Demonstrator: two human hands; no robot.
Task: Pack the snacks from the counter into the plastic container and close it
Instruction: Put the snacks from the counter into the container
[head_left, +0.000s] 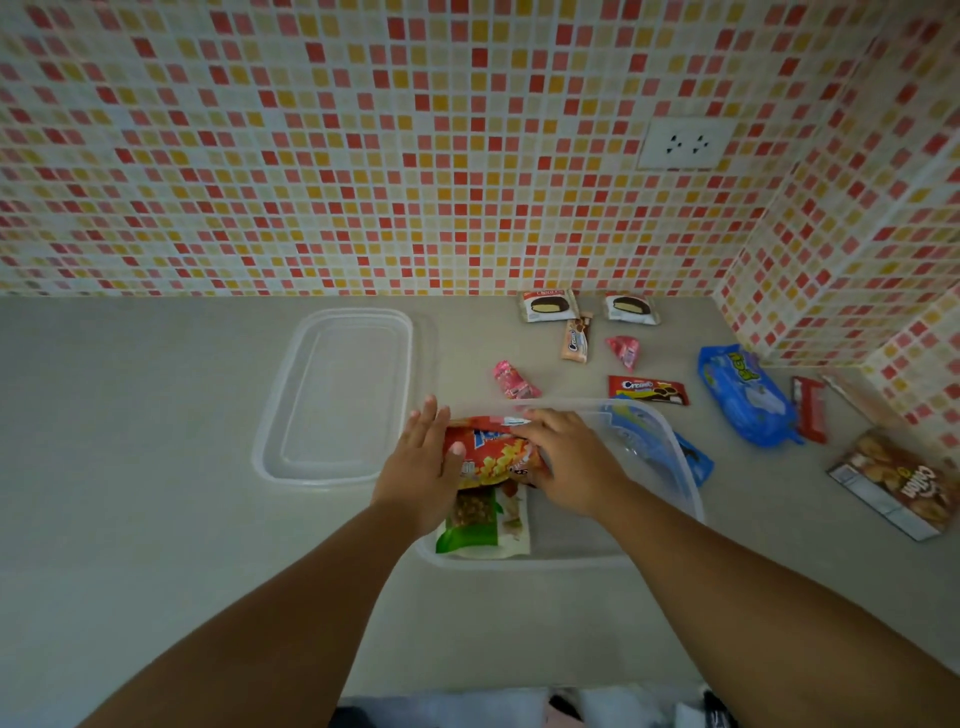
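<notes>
A clear plastic container (675, 457) stands on the counter in front of me. Both hands hold a red and yellow snack bag (493, 452) over its left end: my left hand (421, 462) grips the bag's left side, my right hand (566, 457) presses on its right side. Under the bag, a green and white snack packet (485, 525) lies inside the container. A blue packet (693, 460) shows through the container's far right wall. The clear lid (337, 395) lies flat to the left.
Loose snacks lie beyond and to the right: two chocolate pie packs (548, 305) (631, 307), a beige bar (575, 340), pink candies (511, 382) (623, 351), a red biscuit pack (648, 389), a blue bag (745, 397), a red bar (810, 409), a brown box (898, 483). Tiled walls enclose the back and right.
</notes>
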